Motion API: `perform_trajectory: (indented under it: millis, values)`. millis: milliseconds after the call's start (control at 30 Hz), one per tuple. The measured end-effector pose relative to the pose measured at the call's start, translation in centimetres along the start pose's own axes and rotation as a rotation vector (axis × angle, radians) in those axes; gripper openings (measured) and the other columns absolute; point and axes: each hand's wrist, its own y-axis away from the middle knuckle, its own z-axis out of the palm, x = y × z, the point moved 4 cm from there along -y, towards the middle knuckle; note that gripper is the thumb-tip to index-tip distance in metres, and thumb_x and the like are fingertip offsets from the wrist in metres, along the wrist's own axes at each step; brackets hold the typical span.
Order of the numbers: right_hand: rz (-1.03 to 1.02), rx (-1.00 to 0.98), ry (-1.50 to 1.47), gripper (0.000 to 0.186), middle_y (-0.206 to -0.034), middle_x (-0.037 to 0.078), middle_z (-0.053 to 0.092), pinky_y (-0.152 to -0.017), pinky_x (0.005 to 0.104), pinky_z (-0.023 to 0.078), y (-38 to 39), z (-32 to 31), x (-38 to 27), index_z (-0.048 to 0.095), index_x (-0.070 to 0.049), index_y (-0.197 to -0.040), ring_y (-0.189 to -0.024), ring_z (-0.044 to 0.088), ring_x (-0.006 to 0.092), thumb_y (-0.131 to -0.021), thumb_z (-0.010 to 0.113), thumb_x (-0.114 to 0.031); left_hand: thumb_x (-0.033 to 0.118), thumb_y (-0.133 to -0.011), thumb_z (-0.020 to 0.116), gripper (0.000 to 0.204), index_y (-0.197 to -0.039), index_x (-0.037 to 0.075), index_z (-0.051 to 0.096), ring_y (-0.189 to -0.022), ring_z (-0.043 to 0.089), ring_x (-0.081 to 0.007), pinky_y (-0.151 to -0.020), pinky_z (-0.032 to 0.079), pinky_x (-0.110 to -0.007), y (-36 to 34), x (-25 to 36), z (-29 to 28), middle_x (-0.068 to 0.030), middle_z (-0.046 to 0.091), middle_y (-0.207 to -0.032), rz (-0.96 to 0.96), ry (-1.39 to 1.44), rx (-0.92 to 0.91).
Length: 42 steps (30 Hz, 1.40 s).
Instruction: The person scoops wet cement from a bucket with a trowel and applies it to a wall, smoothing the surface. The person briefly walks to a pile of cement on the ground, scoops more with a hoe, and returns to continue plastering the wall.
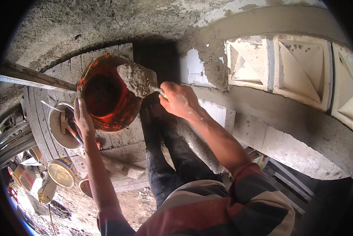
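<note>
My right hand [179,99] is closed around the handle of a trowel [153,83]. Wet grey mortar [135,79] is heaped on its blade, which is over the right part of the rim of an orange-red bucket [119,122]. The bucket's inside is smeared with mortar, and its bottom is dark. My left hand [83,118] rests against the bucket's left side near the rim, its fingers stretched out. Beside that hand stands a pale round tub [59,135] with sticks or tools in it.
Bucket and tub stand on a plank platform [38,114]. A long wooden bar [38,78] reaches the bucket from the left. Pale decorative blocks [302,70] are set in the wall at right above a ledge [279,112]. Lower left, a round container [61,174] sits by several others.
</note>
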Motion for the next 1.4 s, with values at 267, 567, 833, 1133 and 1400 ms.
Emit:
perform_trajectory:
  millis: [267, 567, 833, 1133, 1400]
  values:
    - [0.381, -0.559, -1.257, 0.023, -0.076, 0.003, 0.064, -0.053, 0.0265, 0.049, 1.9, -3.4, 3.5, 0.066, -0.003, -0.104, -0.061, 0.058, 0.0097, -0.094, 0.071, -0.023, 0.046, -0.104, 0.049, 0.068, -0.145, -0.008, 0.045, -0.139, 0.046, -0.0362, -0.116, 0.033, -0.039, 0.1, 0.0, 0.1, -0.028, 0.047, -0.149, 0.046, -0.085, 0.024]
    - [0.973, 0.161, -0.759, 0.022, -0.068, 0.003, 0.057, -0.045, 0.0285, 0.046, 15.1, -2.6, 11.1, 0.058, -0.002, -0.1, -0.05, 0.054, 0.0113, -0.099, 0.062, -0.024, 0.044, -0.106, 0.048, 0.065, -0.144, -0.009, 0.046, -0.135, 0.049, -0.0348, -0.115, 0.034, -0.039, -1.3, -0.2, -0.8, -0.0265, 0.051, -0.145, 0.081, -0.051, -0.092]
    - [0.912, 0.079, -0.507, 0.028, -0.069, 0.007, 0.062, -0.049, 0.0319, 0.051, 10.9, -2.1, 13.5, 0.061, 0.002, -0.099, -0.051, 0.061, 0.0146, -0.096, 0.065, -0.026, 0.046, -0.105, 0.05, 0.067, -0.146, -0.007, 0.045, -0.14, 0.044, -0.0362, -0.117, 0.031, -0.039, 1.3, 4.3, 2.2, -0.0258, 0.048, -0.149, 0.042, -0.114, -0.085]
    - [1.058, 0.315, -0.513, 0.028, -0.069, 0.003, 0.056, -0.044, 0.0287, 0.046, 8.7, -4.0, 15.7, 0.057, -0.001, -0.104, -0.047, 0.053, 0.013, -0.098, 0.065, -0.027, 0.039, -0.107, 0.048, 0.054, -0.137, -0.006, 0.054, -0.119, 0.058, -0.0306, -0.106, 0.04, -0.038, 1.8, 4.6, 3.1, -0.0212, 0.063, -0.129, 0.152, -0.136, -0.06]
    - [0.983, 0.318, -0.205, 0.035, -0.086, 0.017, 0.07, -0.072, 0.0415, 0.054, 10.7, -4.7, 13.6, 0.061, 0.003, -0.111, -0.076, 0.07, 0.0302, -0.094, 0.069, -0.027, 0.042, -0.106, 0.05, 0.059, -0.14, -0.007, 0.052, -0.126, 0.054, -0.0316, -0.11, 0.038, -0.038, 1.8, 4.5, 3.5, -0.0229, 0.06, -0.134, 0.169, -0.142, -0.064]
